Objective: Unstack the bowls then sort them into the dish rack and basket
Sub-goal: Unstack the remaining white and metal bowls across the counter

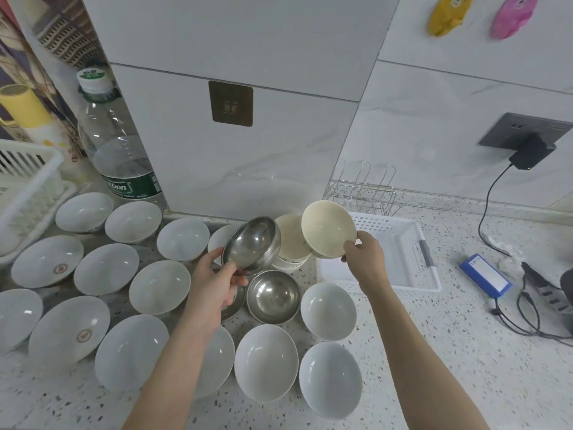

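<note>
Several white bowls (pixel 105 268) lie spread singly over the speckled counter. My left hand (pixel 214 283) grips a steel bowl (pixel 252 243) by its rim, tilted, above the counter. A second steel bowl (pixel 273 296) sits on the counter just below it. My right hand (pixel 364 254) pinches the rim of a cream bowl (pixel 328 228), held tilted above the left edge of the white basket (pixel 403 243). A short stack of cream bowls (pixel 290 240) stands between the two hands. The wire dish rack (pixel 366 193) stands behind the basket against the wall.
A large water bottle (pixel 117 144) stands at the back left beside another white plastic rack (pixel 28 181). To the right lie a blue box (pixel 485 276), cables and a plugged-in charger (pixel 531 155). The tiled wall column rises close behind the bowls.
</note>
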Demonstrator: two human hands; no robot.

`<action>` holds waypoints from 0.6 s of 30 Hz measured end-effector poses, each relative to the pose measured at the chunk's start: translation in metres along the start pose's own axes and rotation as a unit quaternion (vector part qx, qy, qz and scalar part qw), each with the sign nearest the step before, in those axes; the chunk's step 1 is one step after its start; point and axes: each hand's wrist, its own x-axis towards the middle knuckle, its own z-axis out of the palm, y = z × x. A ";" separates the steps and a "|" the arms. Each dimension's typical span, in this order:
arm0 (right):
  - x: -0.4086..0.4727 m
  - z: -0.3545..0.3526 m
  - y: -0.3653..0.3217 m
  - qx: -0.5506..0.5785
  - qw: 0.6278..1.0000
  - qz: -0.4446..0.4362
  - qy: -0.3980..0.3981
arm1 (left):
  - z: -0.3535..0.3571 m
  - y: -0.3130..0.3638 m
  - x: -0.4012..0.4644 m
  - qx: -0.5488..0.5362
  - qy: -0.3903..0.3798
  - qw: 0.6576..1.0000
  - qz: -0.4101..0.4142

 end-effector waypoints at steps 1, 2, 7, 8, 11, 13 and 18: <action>-0.005 -0.007 0.005 0.013 1.000 0.002 0.004 | 0.004 -0.002 -0.004 0.005 0.003 1.000 0.001; -0.010 -0.014 0.011 0.028 1.000 0.006 0.008 | 0.008 -0.004 -0.009 0.008 0.004 1.000 0.003; -0.033 -0.054 0.047 0.102 0.993 0.041 0.029 | 0.038 -0.017 -0.039 0.031 -0.001 0.999 0.014; -0.036 -0.063 0.055 0.113 0.992 0.048 0.033 | 0.045 -0.020 -0.046 0.033 -0.003 0.999 0.016; -0.045 -0.091 0.080 0.140 0.987 0.062 0.039 | 0.072 -0.033 -0.070 0.029 0.005 0.999 0.018; -0.050 -0.110 0.098 0.145 0.986 0.069 0.043 | 0.094 -0.044 -0.085 0.024 0.003 1.000 0.017; -0.058 -0.147 0.149 0.119 0.987 0.093 0.061 | 0.144 -0.078 -0.113 0.055 -0.024 0.998 -0.007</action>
